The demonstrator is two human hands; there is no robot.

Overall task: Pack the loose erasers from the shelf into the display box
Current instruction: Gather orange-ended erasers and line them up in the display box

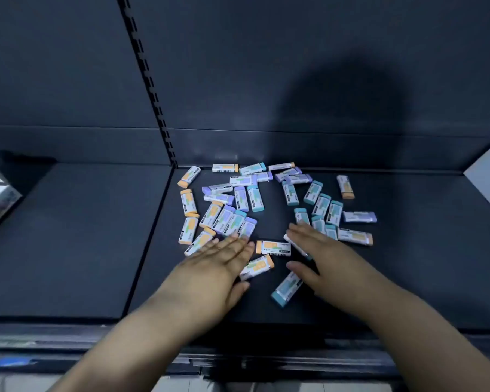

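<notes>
Gripping nothing, the left hand [218, 264] and right hand [320, 256] are lying flat, fingers straight, on a dark shelf [68, 236].
Loose erasers [224, 217] are lying scattered beneath and beyond both hands.

A dark grey, flat metal shelf [68, 236] carries a loose scatter of small rectangular erasers [255, 198] in white paper sleeves. Their ends are orange, teal or purple, and several overlap on its right-hand panel.
</notes>
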